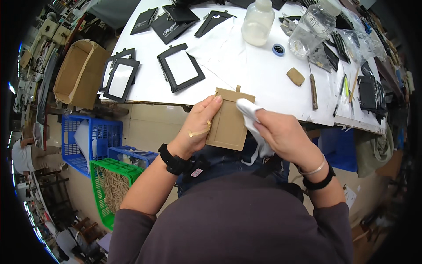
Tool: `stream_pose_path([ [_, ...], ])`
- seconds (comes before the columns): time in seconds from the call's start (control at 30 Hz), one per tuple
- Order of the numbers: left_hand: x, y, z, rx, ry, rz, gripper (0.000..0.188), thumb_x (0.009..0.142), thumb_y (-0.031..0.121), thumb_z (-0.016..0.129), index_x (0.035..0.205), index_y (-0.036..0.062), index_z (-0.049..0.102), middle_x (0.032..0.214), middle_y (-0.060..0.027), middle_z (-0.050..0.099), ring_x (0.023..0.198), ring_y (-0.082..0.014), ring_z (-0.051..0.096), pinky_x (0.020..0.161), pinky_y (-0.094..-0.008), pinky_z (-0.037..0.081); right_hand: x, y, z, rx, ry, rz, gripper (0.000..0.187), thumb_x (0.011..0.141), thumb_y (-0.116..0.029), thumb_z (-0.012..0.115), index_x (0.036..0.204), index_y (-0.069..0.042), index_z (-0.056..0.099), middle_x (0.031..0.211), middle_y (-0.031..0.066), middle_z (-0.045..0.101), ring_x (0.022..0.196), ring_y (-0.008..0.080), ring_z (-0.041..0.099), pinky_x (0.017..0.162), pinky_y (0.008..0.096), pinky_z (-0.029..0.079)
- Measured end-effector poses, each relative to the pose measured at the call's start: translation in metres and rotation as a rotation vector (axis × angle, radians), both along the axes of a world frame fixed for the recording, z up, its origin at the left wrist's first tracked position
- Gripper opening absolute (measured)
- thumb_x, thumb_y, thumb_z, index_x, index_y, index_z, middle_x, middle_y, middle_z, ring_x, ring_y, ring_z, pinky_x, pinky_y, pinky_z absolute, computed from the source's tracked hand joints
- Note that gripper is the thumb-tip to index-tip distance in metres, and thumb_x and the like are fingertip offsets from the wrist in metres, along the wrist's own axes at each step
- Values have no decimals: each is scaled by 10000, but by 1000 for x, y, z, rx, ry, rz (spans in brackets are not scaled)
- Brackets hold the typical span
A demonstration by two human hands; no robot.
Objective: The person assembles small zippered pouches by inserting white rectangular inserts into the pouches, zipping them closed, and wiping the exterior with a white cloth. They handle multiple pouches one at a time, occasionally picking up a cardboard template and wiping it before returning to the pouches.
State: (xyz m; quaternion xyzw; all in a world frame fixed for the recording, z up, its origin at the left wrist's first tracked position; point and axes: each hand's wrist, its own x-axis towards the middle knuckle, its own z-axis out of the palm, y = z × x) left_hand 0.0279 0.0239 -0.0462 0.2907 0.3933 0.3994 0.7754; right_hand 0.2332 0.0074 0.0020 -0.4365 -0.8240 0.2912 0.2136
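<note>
The tan, flat, rectangular leather-like holder (228, 121) is in front of you, by the middle of the near edge of the white-covered bench (259, 70), its small top tab toward the bench. Your left hand (198, 121) has it clamped by its left side, thumb near the top left corner, which seems meant to leave the panelled face open. Your right hand (281, 134) pinches a folded white cloth (252, 116) between thumb and fingers, one end over the holder's upper right side and the rest hanging below, perhaps so that only a small pad works. Farther in, toward the bench's left corner, black frames with white windows (181, 67) lie flat and apart, likely for easy reach. Right of the middle stand a squat translucent bottle (258, 23) and a larger clear bottle (312, 28); a wooden-handled tool (313, 92) lies nearer the front edge, handle toward you. The holder's back and the left fingers behind it are hidden, you cannot tell how firmly the cloth presses, and the bench's far edge is cut off.
</note>
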Motion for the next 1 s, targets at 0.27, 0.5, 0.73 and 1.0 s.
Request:
stream_pose_path([
  [0.27, 2, 0, 9, -72, -26, 17, 338, 966, 285, 430, 1105, -9, 521, 976, -71, 614, 841, -105, 611, 749, -253, 516, 16, -28, 5, -565, 79, 416, 215, 856, -146, 518, 1045, -111, 613, 665, 126, 601, 574, 262, 614, 548, 348, 487],
  [0.5, 4, 3, 14, -80, -7, 4, 341, 965, 283, 432, 1112, -14, 513, 999, -89, 609, 855, -127, 614, 759, -266, 517, 6, -19, -4, 225, -261, 135, 151, 812, -90, 525, 940, -87, 603, 655, 95, 582, 583, 262, 597, 530, 357, 480],
  [0.73, 1, 5, 7, -93, -70, -15, 336, 964, 270, 429, 1109, -22, 508, 1006, -107, 608, 867, -152, 622, 769, -283, 523, 29, -28, 31, -248, -76, 171, 165, 807, -128, 542, 961, -77, 576, 674, 137, 579, 606, 322, 585, 565, 402, 480],
  [1.0, 1, 6, 7, -112, -52, -7, 338, 965, 256, 416, 1105, -38, 506, 1004, -119, 610, 859, -173, 633, 763, -306, 535, 36, -47, 47, -402, -71, 512, 158, 794, -107, 536, 930, -114, 616, 730, 104, 622, 667, 304, 617, 614, 370, 493],
])
